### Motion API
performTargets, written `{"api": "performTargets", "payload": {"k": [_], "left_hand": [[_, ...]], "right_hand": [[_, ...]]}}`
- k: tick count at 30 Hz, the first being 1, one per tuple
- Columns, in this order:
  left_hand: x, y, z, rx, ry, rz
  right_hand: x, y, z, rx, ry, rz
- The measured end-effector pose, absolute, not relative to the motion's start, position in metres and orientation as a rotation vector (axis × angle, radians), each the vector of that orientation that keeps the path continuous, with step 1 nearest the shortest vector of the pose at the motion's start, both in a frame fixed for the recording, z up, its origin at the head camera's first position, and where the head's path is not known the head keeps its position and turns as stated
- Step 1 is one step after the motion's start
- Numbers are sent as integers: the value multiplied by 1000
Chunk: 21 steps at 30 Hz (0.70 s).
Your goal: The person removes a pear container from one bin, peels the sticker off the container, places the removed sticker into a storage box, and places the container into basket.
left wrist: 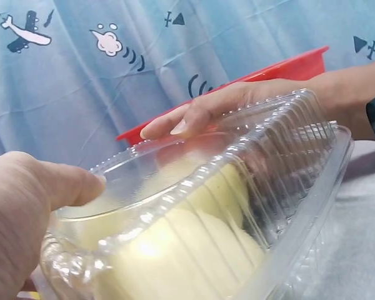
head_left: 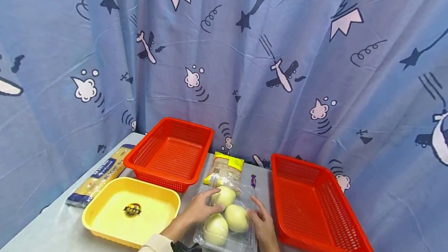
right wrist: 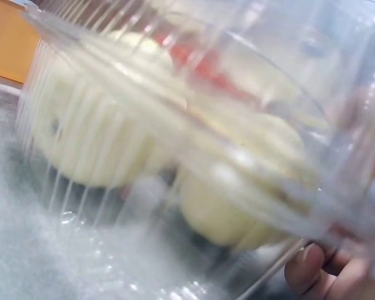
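Note:
A clear plastic clamshell box (head_left: 241, 242) with a ribbed lid sits at the front middle of the table, with three pale yellow, pear-like fruits (head_left: 216, 230) inside. My left hand (head_left: 200, 207) grips its left side, the thumb (left wrist: 81, 187) lying over the lid. From the other side my right hand (head_left: 265, 226) holds the box's right edge. In the right wrist view, blurred, curled fingers (right wrist: 328, 272) of that hand show at the box's rim. Behind the box lies a yellow-topped clear bag (head_left: 225, 168) of grain-like food, partly overlapped by the lid.
Left of the box is a yellow tray (head_left: 105, 205), with a red basket (head_left: 168, 123) behind it and a long pasta packet (head_left: 101, 176) along the table's left. Another red basket (head_left: 297, 205) stands at the right. A small purple-wrapped candy (head_left: 253, 181) lies near the bag. A patterned curtain hangs behind.

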<state>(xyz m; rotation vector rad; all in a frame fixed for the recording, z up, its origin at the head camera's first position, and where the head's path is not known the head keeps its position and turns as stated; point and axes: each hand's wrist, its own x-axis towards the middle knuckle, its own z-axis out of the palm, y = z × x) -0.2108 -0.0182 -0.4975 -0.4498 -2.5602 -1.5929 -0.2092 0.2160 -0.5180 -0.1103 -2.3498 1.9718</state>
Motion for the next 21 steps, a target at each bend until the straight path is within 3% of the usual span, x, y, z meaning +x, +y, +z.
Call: {"api": "performTargets", "payload": {"k": [13,21], "left_hand": [[-213,-21,-487,-423,-2643,-1476],[-216,-23,-479,-479,-2727,-1414]], "right_hand": [[-207,217,-506,-197,-2467,1903],[-203,214,-494,-91,-2558,1764]]}}
